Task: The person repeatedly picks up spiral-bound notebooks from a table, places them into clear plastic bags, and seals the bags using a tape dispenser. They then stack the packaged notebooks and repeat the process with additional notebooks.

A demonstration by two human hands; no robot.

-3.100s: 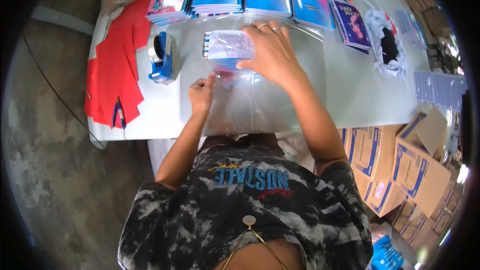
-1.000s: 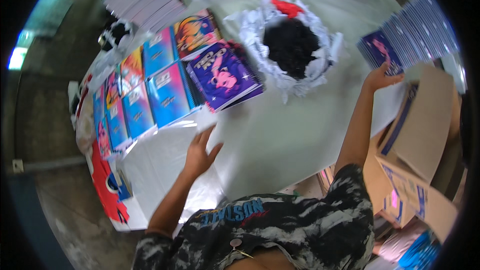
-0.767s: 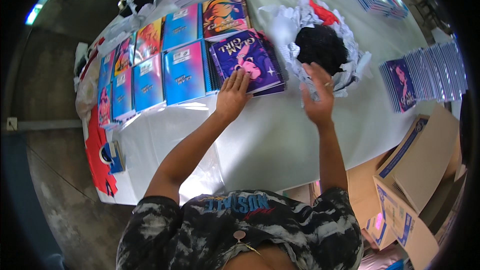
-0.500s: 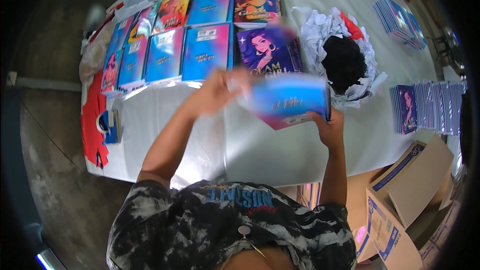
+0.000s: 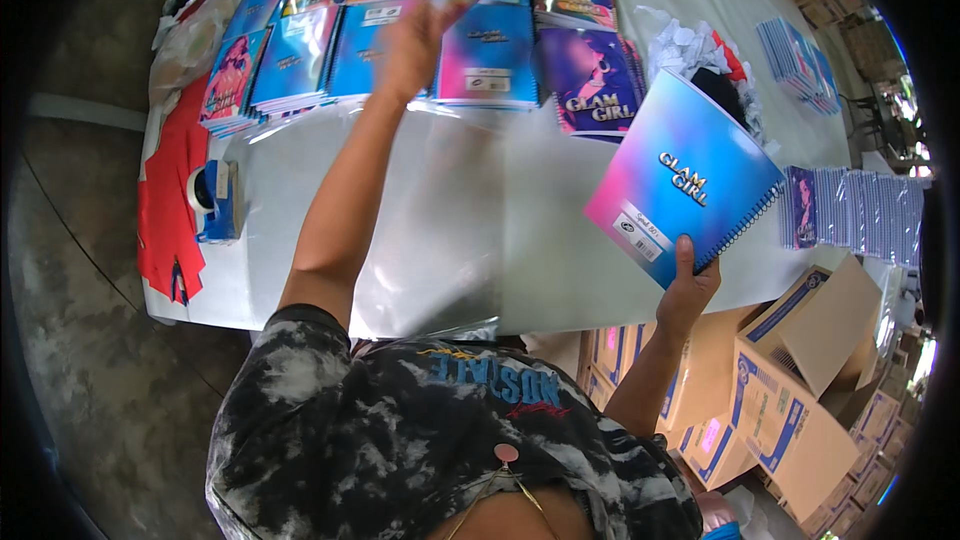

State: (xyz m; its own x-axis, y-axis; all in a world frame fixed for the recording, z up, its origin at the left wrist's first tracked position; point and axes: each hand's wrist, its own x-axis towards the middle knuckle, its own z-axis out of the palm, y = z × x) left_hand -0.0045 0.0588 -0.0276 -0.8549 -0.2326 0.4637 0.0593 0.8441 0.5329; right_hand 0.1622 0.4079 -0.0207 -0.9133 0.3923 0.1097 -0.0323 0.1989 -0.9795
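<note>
My left hand (image 5: 410, 48) could pass low over clear film (image 5: 440, 225) along the near edge of the table (image 5: 560, 270). Notebook rows (image 5: 290, 58) bar the far left corner; a tape dispenser (image 5: 224, 202) stands by the left edge; my right hand's (image 5: 688, 285) notebook (image 5: 690, 165) blocks the right side.

My one view comes from a wide fisheye on the wearer's head, facing steeply down: the shirt (image 5: 440, 440) looms close along the lower edge, while the desk (image 5: 560, 260), left hand (image 5: 408, 52) and right hand (image 5: 688, 285) lie farther off.
</note>
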